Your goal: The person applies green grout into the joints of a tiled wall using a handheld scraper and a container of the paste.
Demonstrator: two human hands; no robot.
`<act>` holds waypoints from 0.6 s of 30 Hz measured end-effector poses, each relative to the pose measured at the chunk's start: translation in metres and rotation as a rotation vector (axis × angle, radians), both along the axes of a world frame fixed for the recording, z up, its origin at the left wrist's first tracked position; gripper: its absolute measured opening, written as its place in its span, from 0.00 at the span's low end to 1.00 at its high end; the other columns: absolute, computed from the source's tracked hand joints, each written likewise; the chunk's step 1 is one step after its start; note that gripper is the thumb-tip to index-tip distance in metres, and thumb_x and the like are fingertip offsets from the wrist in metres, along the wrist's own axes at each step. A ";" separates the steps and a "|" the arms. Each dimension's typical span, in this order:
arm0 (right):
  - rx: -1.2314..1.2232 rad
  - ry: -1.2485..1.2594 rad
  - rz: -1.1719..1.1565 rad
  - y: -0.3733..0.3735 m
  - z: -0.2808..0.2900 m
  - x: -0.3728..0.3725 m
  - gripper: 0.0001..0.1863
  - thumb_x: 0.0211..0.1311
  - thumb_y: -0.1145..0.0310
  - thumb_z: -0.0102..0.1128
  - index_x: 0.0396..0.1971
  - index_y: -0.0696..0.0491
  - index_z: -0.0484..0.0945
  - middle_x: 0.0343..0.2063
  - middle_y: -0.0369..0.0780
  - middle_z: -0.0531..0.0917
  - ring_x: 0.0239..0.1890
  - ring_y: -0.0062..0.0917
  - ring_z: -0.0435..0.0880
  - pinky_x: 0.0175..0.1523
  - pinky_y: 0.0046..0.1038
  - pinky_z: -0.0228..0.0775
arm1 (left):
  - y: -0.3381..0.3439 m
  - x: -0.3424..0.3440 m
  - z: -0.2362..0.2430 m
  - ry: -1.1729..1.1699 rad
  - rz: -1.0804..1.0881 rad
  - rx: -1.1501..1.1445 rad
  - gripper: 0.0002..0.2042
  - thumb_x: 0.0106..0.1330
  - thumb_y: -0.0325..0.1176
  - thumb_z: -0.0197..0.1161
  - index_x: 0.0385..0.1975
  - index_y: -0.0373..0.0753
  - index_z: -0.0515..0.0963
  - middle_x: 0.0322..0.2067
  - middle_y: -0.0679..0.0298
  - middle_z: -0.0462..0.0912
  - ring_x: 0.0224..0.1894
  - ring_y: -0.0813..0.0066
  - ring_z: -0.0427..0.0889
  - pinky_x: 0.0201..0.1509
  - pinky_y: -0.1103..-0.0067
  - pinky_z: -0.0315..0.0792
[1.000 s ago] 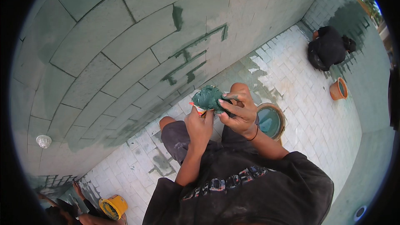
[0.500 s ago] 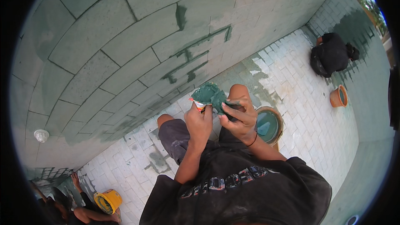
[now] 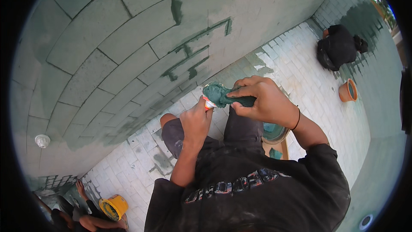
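Note:
My left hand (image 3: pixel 196 122) is closed around a small white-and-red printed cup or packet (image 3: pixel 208 104). Thick green paste (image 3: pixel 216 93), which looks like grout, heaps over its top. From the right, my right hand (image 3: pixel 270 99) grips a dark green ribbed piece (image 3: pixel 244 101), fingers above and thumb below. The inner end of that piece meets the paste. Its exact kind is hidden by the coating and my fingers. Both hands are over my knees, apart from the wall (image 3: pixel 128 47). A bucket of green mix (image 3: pixel 276 135) stands below my right forearm, partly covered by it.
Green smears mark the wall's tile joints, and a white fitting (image 3: pixel 42 141) juts out. A co-worker (image 3: pixel 339 47) crouches at the far right near an orange bucket (image 3: pixel 348 90). Another person (image 3: pixel 81 215) sits at the lower left beside a yellow bucket (image 3: pixel 113 207). White tiles (image 3: pixel 317 116) cover the floor.
My right hand has turned palm down and shifted right, its elbow swinging outward. The ribbed piece now lies more level against the paste. My left hand still holds the cup or packet, slightly lower.

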State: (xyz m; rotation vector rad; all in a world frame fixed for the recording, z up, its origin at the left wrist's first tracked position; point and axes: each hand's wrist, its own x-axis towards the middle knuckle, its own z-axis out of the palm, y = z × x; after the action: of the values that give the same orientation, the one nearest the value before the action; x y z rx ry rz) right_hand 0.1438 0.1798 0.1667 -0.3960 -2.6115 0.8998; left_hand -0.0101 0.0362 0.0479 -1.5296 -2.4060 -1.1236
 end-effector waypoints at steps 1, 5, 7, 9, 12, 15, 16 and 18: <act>0.010 -0.030 0.013 0.001 0.001 -0.001 0.15 0.51 0.65 0.69 0.37 0.58 0.88 0.31 0.47 0.84 0.35 0.43 0.83 0.42 0.39 0.76 | -0.001 0.001 0.001 0.011 -0.005 -0.006 0.14 0.57 0.33 0.73 0.39 0.37 0.79 0.18 0.56 0.81 0.22 0.53 0.82 0.24 0.63 0.71; 0.044 -0.181 0.049 0.007 -0.001 -0.004 0.15 0.51 0.62 0.68 0.34 0.58 0.89 0.29 0.47 0.85 0.35 0.44 0.84 0.43 0.40 0.76 | -0.004 0.002 0.001 0.022 -0.068 -0.072 0.14 0.58 0.35 0.72 0.41 0.39 0.79 0.19 0.56 0.81 0.23 0.53 0.83 0.25 0.63 0.71; 0.014 -0.250 0.103 0.013 -0.002 -0.006 0.15 0.50 0.65 0.68 0.35 0.59 0.88 0.30 0.48 0.86 0.32 0.43 0.85 0.42 0.36 0.77 | -0.003 0.003 0.001 0.004 -0.118 -0.134 0.14 0.59 0.36 0.72 0.41 0.39 0.79 0.19 0.55 0.81 0.24 0.52 0.83 0.26 0.62 0.72; -0.037 -0.355 0.159 0.024 -0.005 -0.009 0.15 0.50 0.66 0.68 0.35 0.60 0.88 0.29 0.47 0.87 0.30 0.39 0.86 0.40 0.33 0.78 | 0.000 0.004 0.002 -0.023 -0.165 -0.207 0.14 0.60 0.37 0.71 0.41 0.38 0.80 0.20 0.54 0.82 0.25 0.51 0.83 0.27 0.60 0.72; -0.201 -0.581 0.218 0.044 -0.010 -0.020 0.13 0.53 0.64 0.69 0.34 0.59 0.88 0.28 0.41 0.88 0.28 0.28 0.87 0.35 0.29 0.78 | 0.004 0.009 -0.001 -0.133 -0.160 -0.280 0.12 0.60 0.37 0.70 0.37 0.36 0.81 0.22 0.48 0.82 0.29 0.46 0.82 0.32 0.57 0.72; -0.505 -0.774 0.165 0.057 -0.025 -0.028 0.12 0.57 0.63 0.69 0.33 0.58 0.88 0.26 0.37 0.87 0.27 0.20 0.85 0.29 0.24 0.77 | 0.005 0.012 -0.010 -0.143 -0.114 -0.349 0.13 0.63 0.39 0.68 0.37 0.36 0.81 0.23 0.47 0.82 0.29 0.43 0.83 0.33 0.56 0.73; -0.612 -0.773 0.136 0.064 -0.044 -0.027 0.13 0.58 0.63 0.69 0.32 0.58 0.88 0.26 0.38 0.86 0.27 0.20 0.85 0.29 0.22 0.77 | 0.004 0.013 -0.010 -0.123 -0.107 -0.365 0.13 0.63 0.40 0.67 0.38 0.36 0.81 0.23 0.48 0.83 0.29 0.44 0.83 0.33 0.57 0.74; -0.855 -0.757 0.067 0.074 -0.069 -0.024 0.12 0.60 0.63 0.68 0.34 0.57 0.87 0.28 0.37 0.85 0.27 0.18 0.84 0.28 0.19 0.78 | 0.004 0.014 -0.011 -0.080 -0.097 -0.385 0.13 0.65 0.40 0.66 0.40 0.36 0.81 0.23 0.49 0.83 0.28 0.46 0.85 0.32 0.58 0.76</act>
State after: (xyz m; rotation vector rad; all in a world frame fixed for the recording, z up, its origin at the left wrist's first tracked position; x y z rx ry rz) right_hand 0.1200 0.2533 0.0973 -1.0265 -2.6861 2.2421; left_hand 0.0039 0.0402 0.0368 -1.7513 -2.7533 -0.7772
